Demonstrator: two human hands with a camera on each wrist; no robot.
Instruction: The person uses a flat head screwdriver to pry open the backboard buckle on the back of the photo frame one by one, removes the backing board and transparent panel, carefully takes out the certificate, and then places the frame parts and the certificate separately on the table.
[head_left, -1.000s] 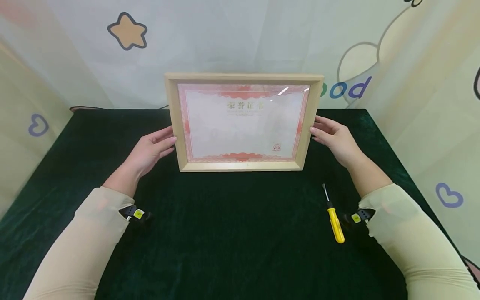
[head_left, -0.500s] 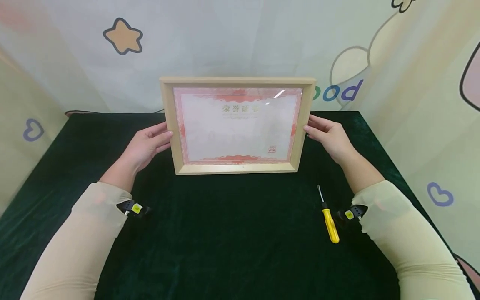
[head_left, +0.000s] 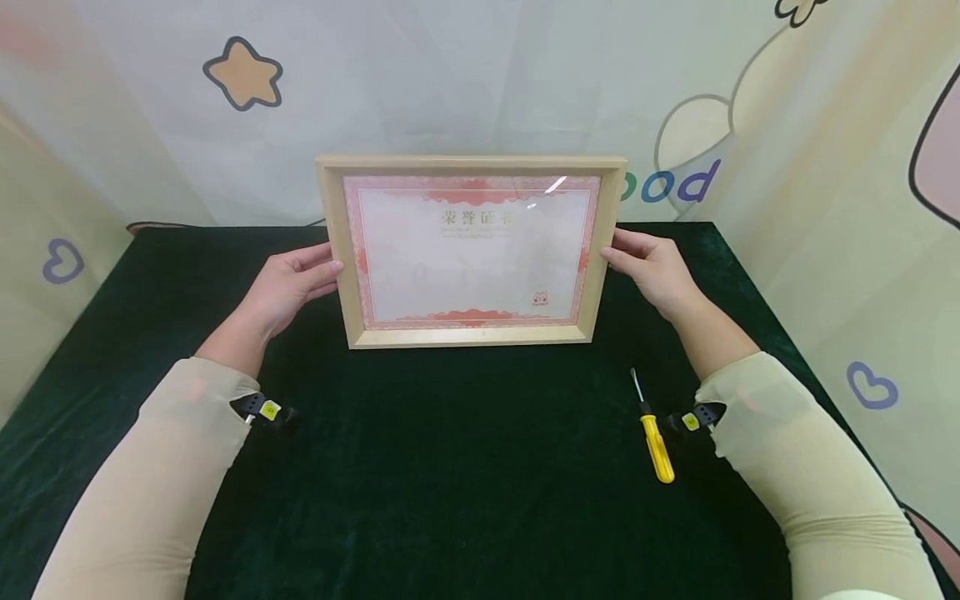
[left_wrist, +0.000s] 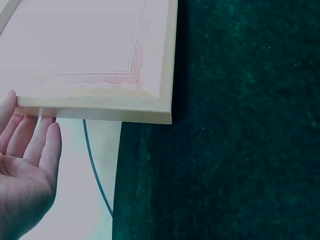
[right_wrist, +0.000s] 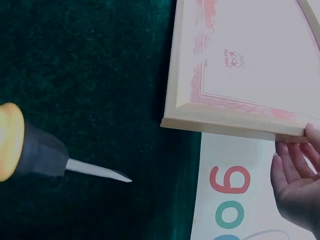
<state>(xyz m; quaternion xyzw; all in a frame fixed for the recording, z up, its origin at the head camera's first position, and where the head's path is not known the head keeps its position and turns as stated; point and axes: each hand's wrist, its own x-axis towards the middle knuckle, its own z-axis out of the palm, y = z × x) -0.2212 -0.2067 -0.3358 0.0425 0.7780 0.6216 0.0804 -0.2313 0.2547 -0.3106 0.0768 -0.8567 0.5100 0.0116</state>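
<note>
A pale wooden picture frame (head_left: pixel 471 337) stands upright, long side down, toward the back of the dark green cloth. Behind its glazing is a certificate (head_left: pixel 450 275) with a red and pink border. My left hand (head_left: pixel 279 287) holds the left side, thumb at the front edge and fingers toward the back. On the opposite side my right hand (head_left: pixel 658 271) holds it the same way. Both wrist views show fingertips against the frame's outer side. A screwdriver (head_left: pixel 657 448) with a yellow handle lies on the cloth near my right forearm; its metal tip (right_wrist: pixel 100 170) shows in the right wrist view.
The green cloth (head_left: pixel 450 467) covers the table, whose far edge runs behind the frame. A pale printed curtain (head_left: pixel 450 75) hangs at the back and both sides. Small black wrist cameras (head_left: pixel 262 408) sit at both sleeve cuffs.
The whole head view has shifted a little, so frame, hands and screwdriver appear slightly further left. Both hands keep their hold on the picture frame, which stays upright.
</note>
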